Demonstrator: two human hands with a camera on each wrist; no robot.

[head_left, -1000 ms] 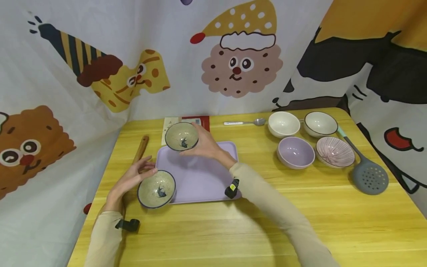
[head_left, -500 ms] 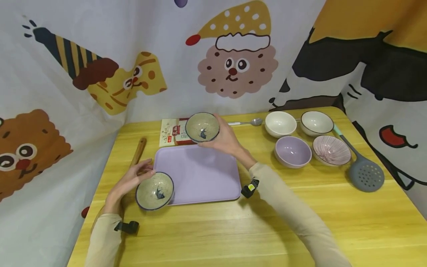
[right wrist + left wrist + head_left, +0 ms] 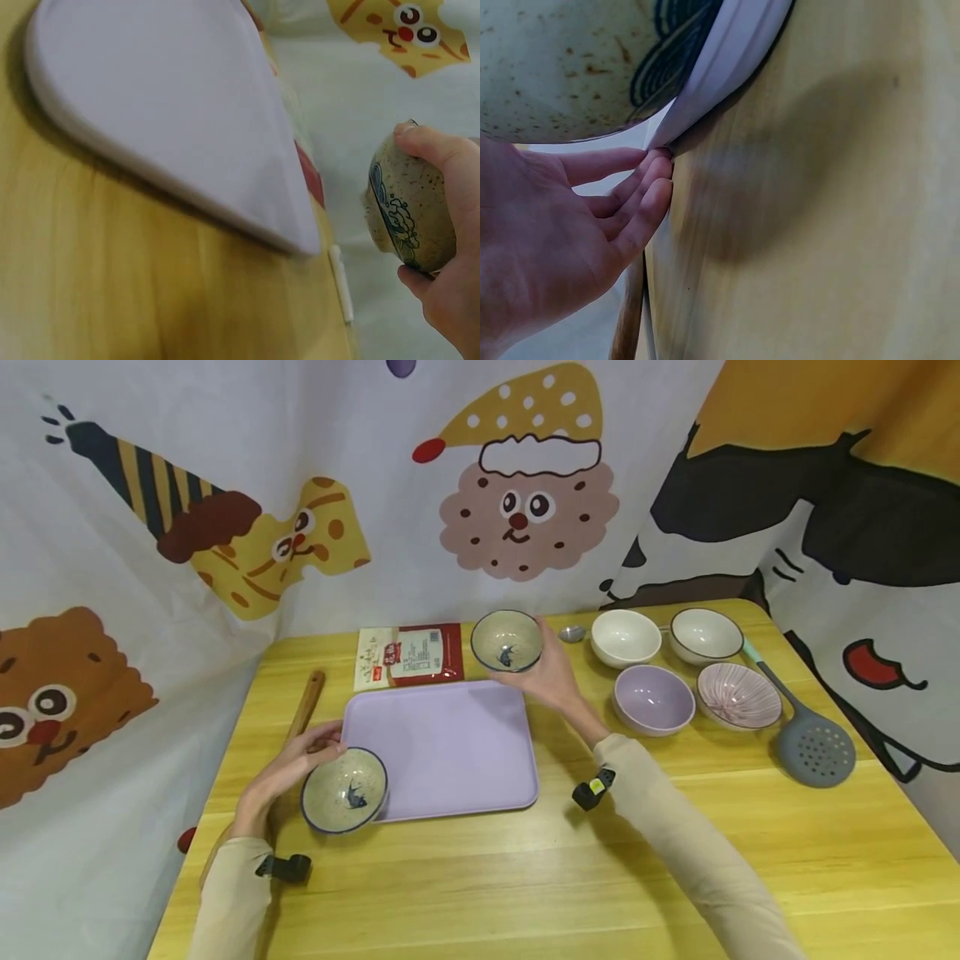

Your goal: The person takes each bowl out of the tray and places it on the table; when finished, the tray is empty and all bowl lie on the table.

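My left hand (image 3: 298,762) is at the tray's left side, its thumb at the rim of a speckled beige bowl (image 3: 343,793) with a dark blue rim and fish motif. That bowl overlaps the near-left corner of the lilac tray (image 3: 457,752) and casts a separate shadow on the wood in the left wrist view. The left fingers (image 3: 641,202) reach beneath its wall, tips close to the tray edge. In my right hand (image 3: 551,670) is a matching bowl (image 3: 412,202), gripped between thumb and fingers. It is raised beyond the tray's far-right corner.
At the right stand a white bowl (image 3: 626,639), a dark-rimmed bowl (image 3: 707,635), a purple bowl (image 3: 654,700) and a pink-striped bowl (image 3: 739,696). A grey slotted turner (image 3: 816,750) lies beside them. Behind are a food packet (image 3: 409,656) and spoon (image 3: 572,634); a wooden handle (image 3: 307,703) lies left.
My right hand has carried its bowl rightward from above the tray's far-left part, uncovering the packet and covering the spoon's handle. The left hand and its bowl have stayed about where they were.
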